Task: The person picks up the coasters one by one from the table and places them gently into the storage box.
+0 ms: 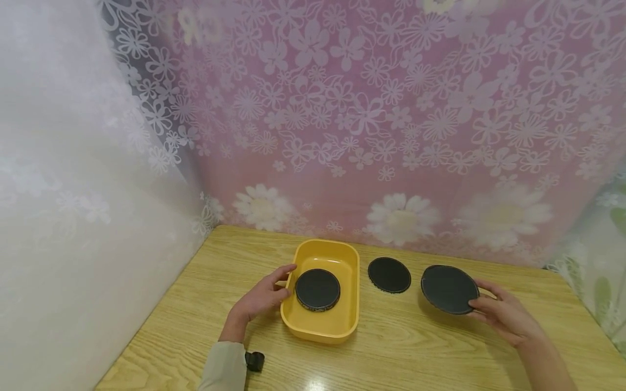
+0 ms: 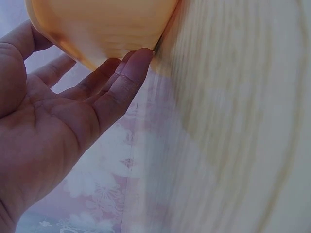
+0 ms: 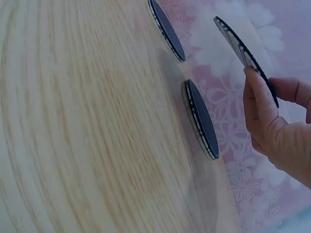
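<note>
The right hand (image 1: 504, 316) grips a black disc (image 1: 446, 289) above the table (image 1: 415, 342).

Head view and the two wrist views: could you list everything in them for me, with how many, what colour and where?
Table: 1, light wood-toned, below everything.
Tray: 1, yellow, on the table.
Disc in tray: at least 1, black; a stack is possible.
Disc beside tray: 1, black, on the table, right of the tray.
Second table disc: 1, black, clearest in the right wrist view.
Held disc: 1, black, in the right hand.
Backdrop: 1, pink-purple with pale flowers, behind the table.
Side sheeting: whitish, left and right; pieces uncountable.
Small black object: 1, by the left wrist.
Sleeve: 1, pale, left forearm.
Hands: 2, bare; left hand touches the tray's left side, right pinches the held disc.
</note>
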Demonstrator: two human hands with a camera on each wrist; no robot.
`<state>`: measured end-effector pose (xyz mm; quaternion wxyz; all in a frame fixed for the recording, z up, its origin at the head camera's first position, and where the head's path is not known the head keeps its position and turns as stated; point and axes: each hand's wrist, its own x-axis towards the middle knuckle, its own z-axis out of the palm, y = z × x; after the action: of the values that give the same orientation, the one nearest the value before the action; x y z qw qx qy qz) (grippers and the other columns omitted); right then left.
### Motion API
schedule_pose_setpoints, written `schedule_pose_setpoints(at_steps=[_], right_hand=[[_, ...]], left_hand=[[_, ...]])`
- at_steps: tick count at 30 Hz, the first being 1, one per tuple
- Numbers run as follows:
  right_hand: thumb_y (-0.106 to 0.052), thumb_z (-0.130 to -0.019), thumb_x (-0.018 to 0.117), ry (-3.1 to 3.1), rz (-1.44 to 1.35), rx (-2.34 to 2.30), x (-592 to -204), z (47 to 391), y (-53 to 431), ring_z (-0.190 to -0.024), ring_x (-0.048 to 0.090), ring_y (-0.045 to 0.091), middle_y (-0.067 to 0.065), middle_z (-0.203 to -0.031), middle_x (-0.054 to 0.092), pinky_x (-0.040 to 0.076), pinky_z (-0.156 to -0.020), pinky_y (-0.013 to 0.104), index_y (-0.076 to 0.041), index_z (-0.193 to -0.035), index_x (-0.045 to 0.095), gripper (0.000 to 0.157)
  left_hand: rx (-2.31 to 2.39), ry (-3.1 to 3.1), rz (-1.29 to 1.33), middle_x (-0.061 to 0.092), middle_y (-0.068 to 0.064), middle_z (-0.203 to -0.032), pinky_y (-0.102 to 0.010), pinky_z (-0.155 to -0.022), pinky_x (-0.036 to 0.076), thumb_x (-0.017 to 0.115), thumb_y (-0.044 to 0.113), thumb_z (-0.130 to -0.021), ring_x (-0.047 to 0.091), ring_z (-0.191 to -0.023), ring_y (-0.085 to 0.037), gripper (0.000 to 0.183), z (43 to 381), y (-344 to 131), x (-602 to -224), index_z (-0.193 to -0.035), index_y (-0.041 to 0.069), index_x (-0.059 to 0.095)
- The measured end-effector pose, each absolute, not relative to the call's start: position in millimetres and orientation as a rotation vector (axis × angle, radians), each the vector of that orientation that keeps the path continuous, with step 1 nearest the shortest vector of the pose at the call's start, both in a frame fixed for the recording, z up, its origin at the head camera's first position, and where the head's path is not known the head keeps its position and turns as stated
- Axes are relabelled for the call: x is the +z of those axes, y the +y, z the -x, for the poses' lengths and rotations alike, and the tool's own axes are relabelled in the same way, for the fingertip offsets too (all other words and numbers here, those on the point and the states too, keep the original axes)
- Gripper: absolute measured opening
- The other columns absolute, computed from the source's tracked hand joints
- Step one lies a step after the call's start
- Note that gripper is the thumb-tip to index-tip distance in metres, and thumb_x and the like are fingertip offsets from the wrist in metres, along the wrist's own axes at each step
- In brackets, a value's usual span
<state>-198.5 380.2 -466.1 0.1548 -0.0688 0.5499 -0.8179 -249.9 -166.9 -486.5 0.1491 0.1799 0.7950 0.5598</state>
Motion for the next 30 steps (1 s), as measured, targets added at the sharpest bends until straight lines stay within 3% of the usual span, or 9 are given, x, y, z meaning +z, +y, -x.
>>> schedule_pose_setpoints(at_steps=[7,17,30], right_hand=[[0.008,-0.099,0.046,1.639,0.143,-2.326,-461,201,358,-0.093,0.07,0.02,0.005,-0.112,0.064,0.057,-0.076,0.028,-0.03,-0.119,0.064,0.046],[0.009,-0.101,0.041,1.572,0.316,-2.312,-466,204,327,-0.105,0.068,0.018,0.003,-0.117,0.066,0.055,-0.085,0.029,-0.026,-0.128,0.056,0.048],[0.008,-0.1,0.045,1.613,0.341,-2.296,-466,209,279,-0.103,0.069,0.016,0.001,-0.115,0.067,0.055,-0.087,0.032,-0.021,-0.132,0.049,0.045]], left_hand=[[1.626,2.26,-0.52,0.038,-0.018,-0.151,-0.047,-0.09,0.052,0.053,0.009,-0.097,0.047,-0.13,-0.04,0.064,250,-168,-488,-0.157,0.013,0.031],[1.626,2.254,-0.51,0.039,-0.018,-0.149,-0.043,-0.086,0.053,0.054,0.011,-0.097,0.052,-0.126,-0.038,0.064,250,-168,-487,-0.157,0.014,0.031],[1.604,2.282,-0.49,0.037,-0.016,-0.152,-0.045,-0.09,0.051,0.056,0.014,-0.097,0.048,-0.131,-0.039,0.064,250,-168,-486,-0.156,0.019,0.033]])
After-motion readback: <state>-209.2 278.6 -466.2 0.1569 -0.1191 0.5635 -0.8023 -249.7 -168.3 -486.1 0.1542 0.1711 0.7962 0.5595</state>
